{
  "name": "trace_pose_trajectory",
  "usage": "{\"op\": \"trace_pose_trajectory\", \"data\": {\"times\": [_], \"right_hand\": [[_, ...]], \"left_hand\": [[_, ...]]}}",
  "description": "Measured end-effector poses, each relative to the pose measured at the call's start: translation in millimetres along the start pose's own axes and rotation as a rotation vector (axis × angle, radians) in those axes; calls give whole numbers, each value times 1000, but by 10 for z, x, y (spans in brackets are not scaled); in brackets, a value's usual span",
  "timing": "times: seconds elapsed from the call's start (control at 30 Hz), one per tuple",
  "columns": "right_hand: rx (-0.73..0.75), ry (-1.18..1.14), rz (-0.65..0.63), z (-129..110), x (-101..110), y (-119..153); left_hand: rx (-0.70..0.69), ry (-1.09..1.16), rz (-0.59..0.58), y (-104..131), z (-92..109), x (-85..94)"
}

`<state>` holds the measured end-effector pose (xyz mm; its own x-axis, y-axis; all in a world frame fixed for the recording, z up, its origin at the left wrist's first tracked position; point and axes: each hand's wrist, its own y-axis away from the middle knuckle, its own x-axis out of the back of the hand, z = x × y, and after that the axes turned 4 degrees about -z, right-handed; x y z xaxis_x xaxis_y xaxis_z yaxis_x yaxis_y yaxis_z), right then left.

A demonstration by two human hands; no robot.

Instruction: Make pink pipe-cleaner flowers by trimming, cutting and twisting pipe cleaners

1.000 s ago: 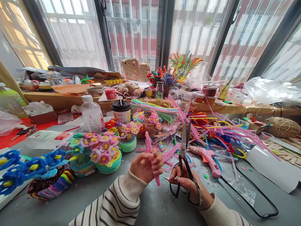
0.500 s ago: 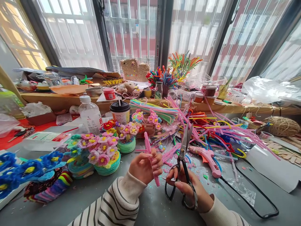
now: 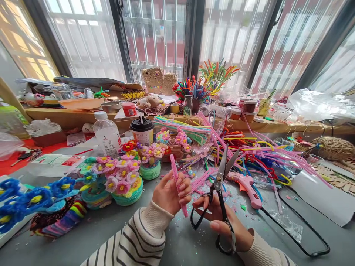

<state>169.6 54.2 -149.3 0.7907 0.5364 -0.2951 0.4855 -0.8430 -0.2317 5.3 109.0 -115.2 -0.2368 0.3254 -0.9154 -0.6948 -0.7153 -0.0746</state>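
My left hand (image 3: 171, 194) is closed around a short bundle of pink pipe cleaners (image 3: 175, 170), which stands nearly upright and sticks out above and below the fist. To its right, my right hand (image 3: 226, 218) has its fingers in the handles of black-handled scissors (image 3: 219, 179). The scissor blades point up and away and are spread apart, with nothing between them. Beyond the blades lie loose pink pipe cleaners (image 3: 203, 179) on the grey table. A pink glue gun (image 3: 251, 190) rests just right of the scissors.
Pipe-cleaner flower pots (image 3: 126, 194) and blue flowers (image 3: 37, 199) stand at the left. Behind them are a plastic bottle (image 3: 107, 136) and a lidded cup (image 3: 142, 133). The glue gun's black cord (image 3: 294, 236) loops at right, near white paper (image 3: 323, 197). Twine (image 3: 334, 147) sits far right.
The scissors' blades and handles have spread wider, and my right hand's fingers have moved apart with them. My left hand holds the pink bundle in almost the same place.
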Motion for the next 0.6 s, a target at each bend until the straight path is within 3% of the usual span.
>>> {"op": "trace_pose_trajectory", "data": {"times": [0.4,0.6], "right_hand": [[4,8,4,19,12,-4],[-9,134,60,26,-7,6]], "left_hand": [[-17,-21,-30,5,-6,46],[-17,-28,-36,6,-4,57]]}}
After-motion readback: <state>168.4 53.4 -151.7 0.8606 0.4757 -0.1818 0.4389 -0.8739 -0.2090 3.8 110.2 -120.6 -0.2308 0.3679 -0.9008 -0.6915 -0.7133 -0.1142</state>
